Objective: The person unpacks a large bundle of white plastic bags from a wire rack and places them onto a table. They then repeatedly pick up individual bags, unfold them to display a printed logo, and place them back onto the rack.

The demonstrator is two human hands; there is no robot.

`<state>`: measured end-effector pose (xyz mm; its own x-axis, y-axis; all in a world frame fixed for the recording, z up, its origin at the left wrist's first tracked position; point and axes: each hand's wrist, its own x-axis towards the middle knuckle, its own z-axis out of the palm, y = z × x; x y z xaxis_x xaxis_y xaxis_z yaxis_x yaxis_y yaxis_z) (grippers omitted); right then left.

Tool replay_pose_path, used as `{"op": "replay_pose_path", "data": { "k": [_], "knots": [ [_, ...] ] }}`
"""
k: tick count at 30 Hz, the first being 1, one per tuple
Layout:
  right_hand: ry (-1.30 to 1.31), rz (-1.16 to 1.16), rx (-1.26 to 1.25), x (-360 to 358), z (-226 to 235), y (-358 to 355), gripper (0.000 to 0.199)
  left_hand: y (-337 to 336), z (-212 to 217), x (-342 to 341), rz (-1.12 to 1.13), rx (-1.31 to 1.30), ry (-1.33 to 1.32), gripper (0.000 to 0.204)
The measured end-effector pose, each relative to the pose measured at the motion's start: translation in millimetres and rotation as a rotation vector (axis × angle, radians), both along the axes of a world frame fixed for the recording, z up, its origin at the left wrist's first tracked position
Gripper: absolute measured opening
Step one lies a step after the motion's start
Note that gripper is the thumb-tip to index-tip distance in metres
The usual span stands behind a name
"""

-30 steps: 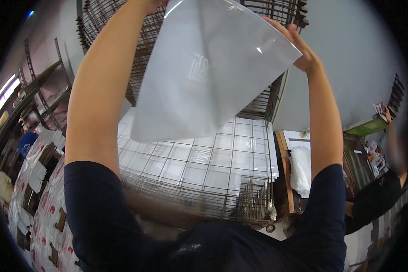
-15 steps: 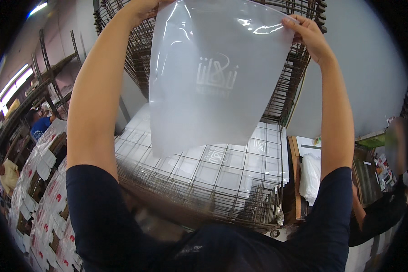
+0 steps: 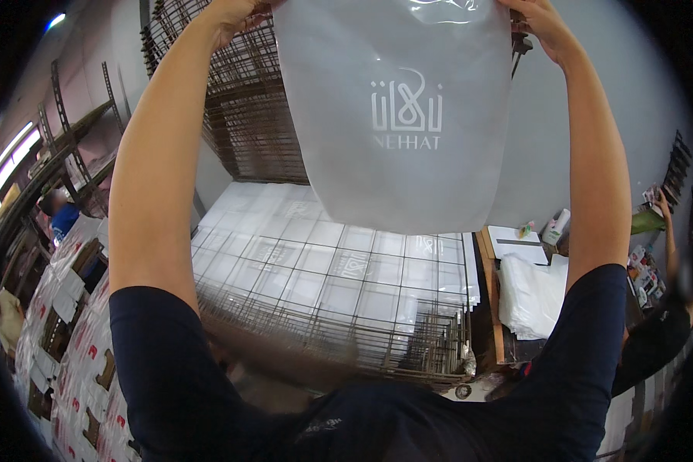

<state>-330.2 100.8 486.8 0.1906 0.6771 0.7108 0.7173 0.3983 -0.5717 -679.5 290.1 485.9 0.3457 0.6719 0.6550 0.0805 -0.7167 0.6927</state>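
Observation:
A frosted, translucent plastic bag (image 3: 408,181) with a white printed emblem hangs spread out at the top of the view. My left hand (image 3: 241,14) grips its upper left corner; the fingers are partly cut off by the picture's edge. At the opposite upper corner, my right hand (image 3: 543,25) pinches the bag with thumb and fingers. Both arms are raised. Below hangs a wire drying rack (image 3: 431,350), stacked in layers, with more printed frosted bags (image 3: 304,266) lying flat on and under its grid. The held bag's lower edge is seen just above them.
Tilted-up wire racks (image 3: 246,115) rise behind the bag on the left. To the right, a table (image 3: 489,304) carries a pile of clear plastic bags (image 3: 531,296) and a bottle (image 3: 556,227). Stacked printed sheets (image 3: 77,369) stand at far left. A co-worker's dark sleeve (image 3: 658,343) shows at right.
In the view, the held bag has shifted right and upward, and its print now looks sharper and squarer. More of the flat bags below it show. Both hands keep their grip.

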Motion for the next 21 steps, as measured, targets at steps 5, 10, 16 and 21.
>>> {"op": "replay_pose_path", "data": {
  "k": [5,10,16,21],
  "knots": [
    [-0.034,-0.006,0.057,5,-8,-5,0.019,2,0,6,-0.097,-0.002,0.026,0.013],
    [-0.002,-0.044,0.053,4,-13,-10,0.021,-5,-1,10,-0.099,-0.017,0.050,0.014],
    [-0.090,-0.032,0.014,18,-13,-11,0.022,-7,-3,13,-0.057,-0.014,0.052,0.014],
    [-0.104,-0.025,0.010,24,-14,-7,0.021,-11,-5,14,-0.023,-0.037,0.059,0.018]
  ]
}}
